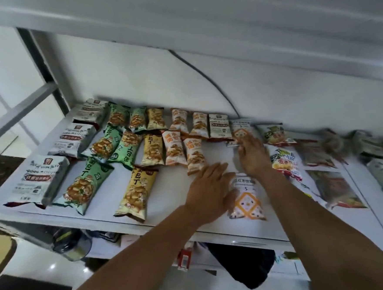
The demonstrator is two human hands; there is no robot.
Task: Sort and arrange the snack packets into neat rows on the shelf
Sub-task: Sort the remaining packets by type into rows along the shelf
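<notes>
Snack packets lie in rows on a white shelf: grey-white packets at the left, then green ones, yellow ones and orange-white ones. My left hand lies flat with straight fingers, touching the left edge of a white packet with an orange diamond near the front. My right hand reaches further back, its straight fingers pressing on a second diamond packet in the back row.
Unsorted packets lie blurred across the right side of the shelf. A dark cable runs down the back wall. Another shelf board hangs overhead. Below the shelf's front edge are a jar and a dark object.
</notes>
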